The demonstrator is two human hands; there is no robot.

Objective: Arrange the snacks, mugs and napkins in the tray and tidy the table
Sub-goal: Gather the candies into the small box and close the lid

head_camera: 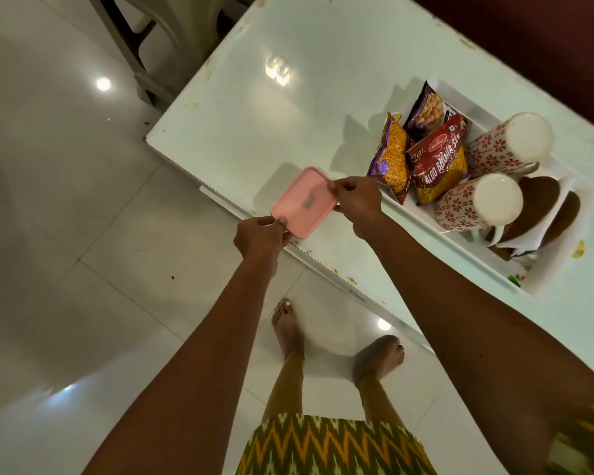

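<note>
I hold a small pink tray (302, 202) above the near edge of the white table (288, 97). My left hand (259, 236) pinches its near corner and my right hand (357, 200) pinches its far right edge. To the right, a white tray (443, 228) holds three snack packets: a purple one with yellow sev (391, 159), a dark one with round balls (426, 109) and a red one (439, 159). Two white mugs with red flowers (508, 142) (477, 204) lie on their sides in it. Brown and white napkins (542, 207) sit beside them.
A plastic chair (144, 39) stands on the glossy tiled floor (66, 200) beyond the table's far left corner. A dark red surface (546, 39) borders the table's far side. My bare feet (340, 344) stand close to the table edge. Small scraps (578, 250) lie near the white tray.
</note>
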